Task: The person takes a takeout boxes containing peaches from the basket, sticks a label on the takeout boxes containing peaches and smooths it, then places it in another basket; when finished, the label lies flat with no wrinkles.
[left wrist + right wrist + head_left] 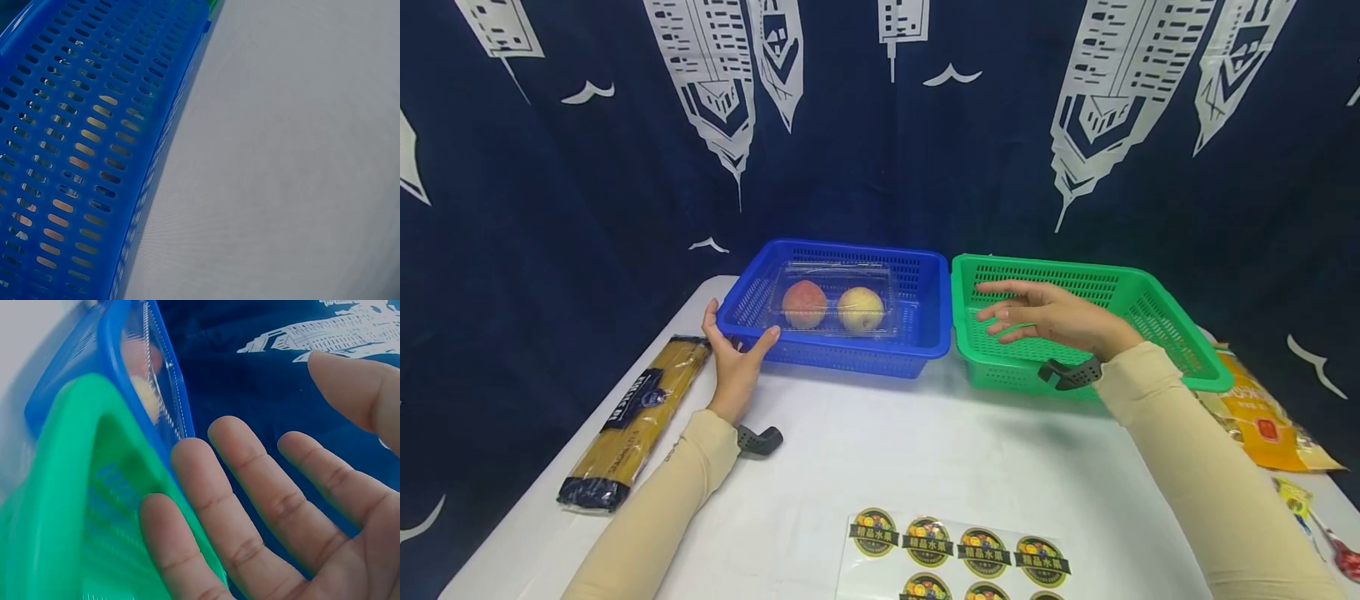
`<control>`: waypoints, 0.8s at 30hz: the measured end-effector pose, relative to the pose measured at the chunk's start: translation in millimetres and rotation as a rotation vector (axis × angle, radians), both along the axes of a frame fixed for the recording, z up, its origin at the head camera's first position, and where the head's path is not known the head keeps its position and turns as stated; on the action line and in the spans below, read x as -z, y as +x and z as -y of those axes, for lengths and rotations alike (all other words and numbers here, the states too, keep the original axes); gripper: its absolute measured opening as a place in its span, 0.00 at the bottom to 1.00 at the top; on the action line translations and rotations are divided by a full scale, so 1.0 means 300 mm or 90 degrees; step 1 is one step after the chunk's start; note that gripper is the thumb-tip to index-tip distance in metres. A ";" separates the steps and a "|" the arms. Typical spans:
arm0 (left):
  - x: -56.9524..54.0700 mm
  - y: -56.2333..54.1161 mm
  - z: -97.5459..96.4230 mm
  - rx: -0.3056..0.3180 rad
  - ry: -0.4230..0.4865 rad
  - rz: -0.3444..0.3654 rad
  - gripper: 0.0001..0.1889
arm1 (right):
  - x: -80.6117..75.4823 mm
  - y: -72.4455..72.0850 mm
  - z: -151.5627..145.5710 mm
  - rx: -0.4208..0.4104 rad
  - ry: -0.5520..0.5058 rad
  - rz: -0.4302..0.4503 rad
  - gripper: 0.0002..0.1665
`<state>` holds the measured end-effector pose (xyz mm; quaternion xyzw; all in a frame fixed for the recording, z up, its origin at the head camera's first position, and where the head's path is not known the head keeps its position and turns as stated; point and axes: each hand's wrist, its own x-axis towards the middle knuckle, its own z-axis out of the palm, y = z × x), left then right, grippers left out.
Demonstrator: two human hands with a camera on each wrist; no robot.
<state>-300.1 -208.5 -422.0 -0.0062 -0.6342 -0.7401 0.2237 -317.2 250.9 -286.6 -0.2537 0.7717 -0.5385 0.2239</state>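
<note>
A blue basket (850,354) holds a clear plastic clamshell box (838,271) with a reddish peach (805,305) and a yellowish one (861,310) inside. My left hand (736,371) is at the basket's front left corner, thumb and fingers spread apart around it. The left wrist view shows the slotted front wall (94,150) of that basket, with the fruit partly visible through the slots. Over the green basket (1022,379) hovers my right hand (1056,318), palm facing left and fingers extended, holding nothing. In the right wrist view, its spread fingers appear beside the green rim (50,462).
A pack of spaghetti (636,421) lies along the table's left edge. A sheet of round fruit stickers (973,550) is at the front. To the right are an orange bag (1262,417) and small wrapped items (1296,500). A dark printed curtain (880,167) hangs behind the baskets.
</note>
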 end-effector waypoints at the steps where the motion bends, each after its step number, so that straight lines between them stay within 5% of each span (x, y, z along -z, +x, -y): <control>1: 0.000 0.000 0.002 0.000 -0.001 -0.001 0.55 | 0.002 -0.011 0.016 -0.001 -0.005 0.007 0.36; 13: 0.007 -0.002 0.009 -0.009 -0.020 0.006 0.57 | 0.035 -0.127 0.193 0.031 -0.067 0.054 0.33; 24: 0.007 -0.003 0.011 -0.002 -0.021 0.004 0.57 | 0.060 -0.189 0.373 0.194 -0.171 0.105 0.32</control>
